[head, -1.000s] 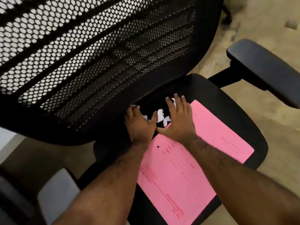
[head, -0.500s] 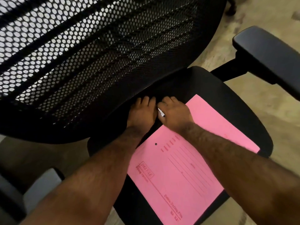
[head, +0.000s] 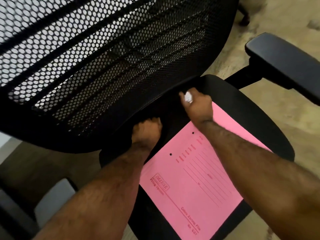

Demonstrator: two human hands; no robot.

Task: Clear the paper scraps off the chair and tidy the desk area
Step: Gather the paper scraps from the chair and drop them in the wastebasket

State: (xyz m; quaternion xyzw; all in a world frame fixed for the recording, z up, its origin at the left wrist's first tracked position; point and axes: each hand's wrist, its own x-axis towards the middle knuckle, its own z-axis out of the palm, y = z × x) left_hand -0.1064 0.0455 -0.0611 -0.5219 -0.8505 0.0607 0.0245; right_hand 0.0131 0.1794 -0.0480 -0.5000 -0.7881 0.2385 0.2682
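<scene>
A black office chair seat (head: 242,108) carries a pink file folder (head: 195,184) lying flat. My right hand (head: 197,106) is raised over the folder's far edge, near the back of the seat, closed around white crumpled paper scraps (head: 188,97) that show between the fingers. My left hand (head: 147,130) rests at the crease where the seat meets the mesh backrest (head: 97,63); its fingers are curled under and partly hidden, so I cannot tell whether it holds scraps.
The right armrest (head: 287,63) juts out at the upper right. Another armrest pad (head: 53,201), grey, shows at the lower left. Beige floor (head: 284,132) lies around the chair.
The loose white scraps between my hands are gone from the seat. My right hand has lifted up and to the right with scraps in it. My left hand stayed at the seat's back.
</scene>
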